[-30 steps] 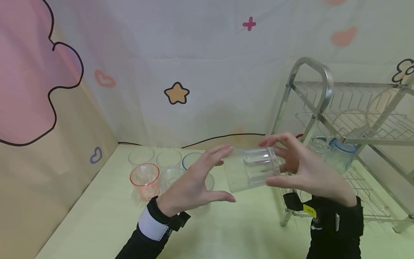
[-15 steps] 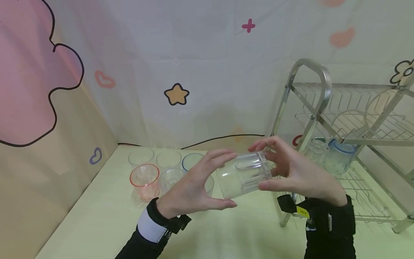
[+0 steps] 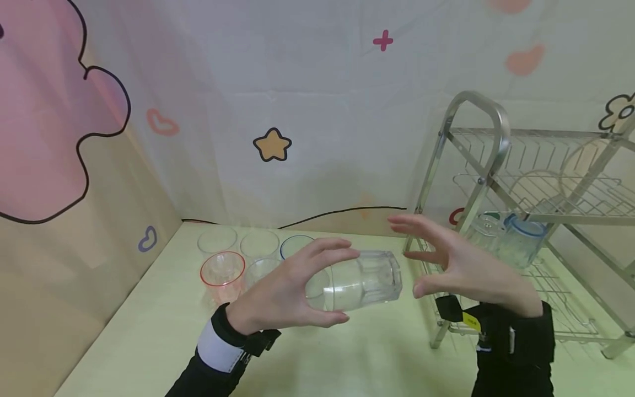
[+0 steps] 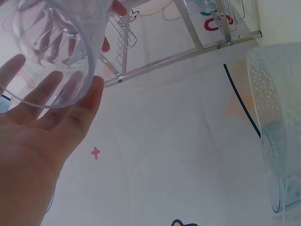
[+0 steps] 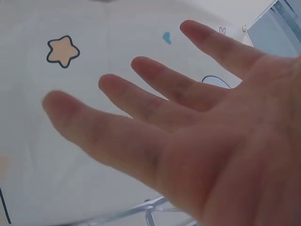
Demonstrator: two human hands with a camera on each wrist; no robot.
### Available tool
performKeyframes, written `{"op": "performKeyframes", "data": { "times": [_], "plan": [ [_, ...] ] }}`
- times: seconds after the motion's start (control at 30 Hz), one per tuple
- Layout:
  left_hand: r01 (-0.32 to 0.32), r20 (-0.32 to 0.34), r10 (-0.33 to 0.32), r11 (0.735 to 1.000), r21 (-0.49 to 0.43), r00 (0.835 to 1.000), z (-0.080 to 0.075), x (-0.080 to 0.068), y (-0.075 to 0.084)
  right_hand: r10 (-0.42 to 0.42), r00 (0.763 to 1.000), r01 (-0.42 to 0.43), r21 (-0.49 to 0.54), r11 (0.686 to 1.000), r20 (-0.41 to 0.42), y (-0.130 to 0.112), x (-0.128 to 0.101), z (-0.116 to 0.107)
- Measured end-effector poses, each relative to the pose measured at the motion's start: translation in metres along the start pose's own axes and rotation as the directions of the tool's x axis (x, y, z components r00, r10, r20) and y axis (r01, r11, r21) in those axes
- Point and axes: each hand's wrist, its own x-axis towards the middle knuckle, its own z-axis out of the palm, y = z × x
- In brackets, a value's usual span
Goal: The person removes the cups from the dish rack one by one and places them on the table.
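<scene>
In the head view my left hand grips a clear, faceted drinking glass by its rim end, thumb below and fingers above. The glass lies on its side in the air, its base pointing right. Seen from the left wrist, the glass's round mouth faces the palm, and the fingers wrap the wall. To the right of the base, my right hand is apart from the glass, fingers spread. The right wrist view shows this hand holding nothing.
Several glasses stand at the table's back left, including a red-rimmed one and a blue-rimmed one. A two-tier metal dish rack stands at right, with a blue-rimmed glass on its lower tier. A patterned cloth hangs behind.
The right hand has let go of the glass's base and drawn back to the right. The left hand has taken hold at the rim end, and the glass has come lower.
</scene>
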Motion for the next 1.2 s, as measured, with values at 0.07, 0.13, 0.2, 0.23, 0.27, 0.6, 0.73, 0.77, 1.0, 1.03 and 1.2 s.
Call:
{"op": "performKeyframes", "data": {
  "times": [0.07, 0.13, 0.2, 0.23, 0.27, 0.6, 0.73, 0.77, 1.0, 1.03, 1.2],
  "plan": [
    [0.006, 0.015, -0.006, 1.0, 0.017, 1.0, -0.001, -0.002, 0.0, -0.01, 1.0, 0.01, -0.012, 1.0, -0.003, 0.002, -0.004, -0.003],
    [0.024, 0.03, -0.024, 0.999, 0.03, 0.999, -0.003, -0.004, 0.001, -0.022, 1.0, 0.021, -0.022, 1.0, -0.008, 0.004, -0.009, -0.006],
    [0.054, 0.047, -0.056, 0.998, 0.041, 0.997, -0.004, -0.008, 0.001, -0.039, 0.999, 0.038, -0.02, 0.999, -0.009, 0.006, -0.014, -0.009],
    [0.067, 0.057, -0.07, 0.997, 0.043, 0.996, -0.005, -0.009, 0.002, -0.041, 0.999, 0.041, -0.027, 0.999, -0.01, 0.007, -0.017, -0.011],
    [0.079, 0.065, -0.082, 0.996, 0.05, 0.995, -0.006, -0.011, 0.002, -0.052, 0.999, 0.052, -0.024, 0.998, -0.009, 0.008, -0.02, -0.013],
    [0.159, 0.074, -0.17, 0.978, 0.137, 0.983, -0.024, -0.03, 0.002, -0.049, 0.999, 0.048, -0.05, 0.998, -0.024, 0.009, -0.044, -0.035],
    [0.204, 0.082, -0.219, 0.966, 0.159, 0.972, -0.034, -0.041, 0.002, 0.025, 0.993, -0.05, -0.23, 0.972, -0.112, 0.017, -0.053, -0.041],
    [0.218, 0.087, -0.235, 0.962, 0.164, 0.968, -0.036, -0.044, 0.002, 0.049, 0.99, -0.084, -0.277, 0.957, -0.132, 0.019, -0.055, -0.043],
    [0.323, 0.107, -0.353, 0.918, 0.229, 0.929, -0.049, -0.065, 0.003, 0.124, 0.963, -0.222, -0.451, 0.865, -0.237, 0.03, -0.071, -0.055],
    [0.326, 0.111, -0.359, 0.915, 0.239, 0.927, -0.051, -0.067, 0.004, 0.132, 0.958, -0.237, -0.45, 0.861, -0.253, 0.032, -0.073, -0.057],
    [0.335, 0.146, -0.386, 0.898, 0.284, 0.911, -0.058, -0.079, 0.006, 0.229, 0.921, -0.346, -0.391, 0.853, -0.316, 0.038, -0.081, -0.064]
  ]
}}
